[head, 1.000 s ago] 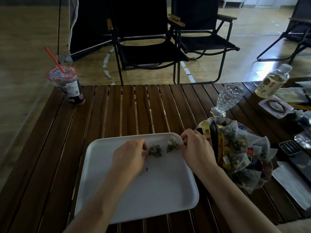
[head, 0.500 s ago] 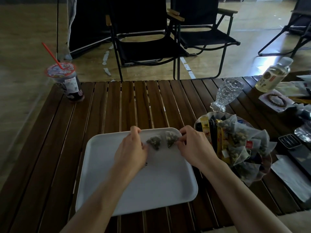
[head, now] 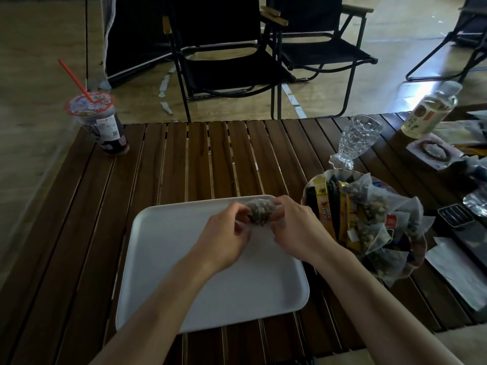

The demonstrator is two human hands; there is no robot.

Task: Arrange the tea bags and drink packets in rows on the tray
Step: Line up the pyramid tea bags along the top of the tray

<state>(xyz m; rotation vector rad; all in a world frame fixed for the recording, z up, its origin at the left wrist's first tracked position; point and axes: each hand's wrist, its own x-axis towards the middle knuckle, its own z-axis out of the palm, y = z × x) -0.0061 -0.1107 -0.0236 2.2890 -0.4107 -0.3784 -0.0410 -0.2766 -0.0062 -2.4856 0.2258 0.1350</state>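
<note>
A white tray (head: 184, 272) lies on the slatted wooden table in front of me. Near its far edge, mesh tea bags (head: 259, 210) with dark leaves are bunched together between my two hands. My left hand (head: 226, 238) pinches them from the left and my right hand (head: 292, 227) pinches them from the right, fingers curled. How many bags are in the bunch is hard to tell. To the right of the tray stands a bowl (head: 419, 248) heaped with more mesh tea bags and yellow and black drink packets (head: 326, 209).
A clear patterned glass (head: 355, 140) stands behind the bowl. A lidded cup with a red straw (head: 102, 122) sits at the table's far left corner. A bottle (head: 429, 109), a small dish and papers crowd the right side. Black folding chairs (head: 224, 56) stand beyond the table.
Two tea bags lay apart on the tray with a hand at each side; my hands have moved inward and pushed them together into one bunch.
</note>
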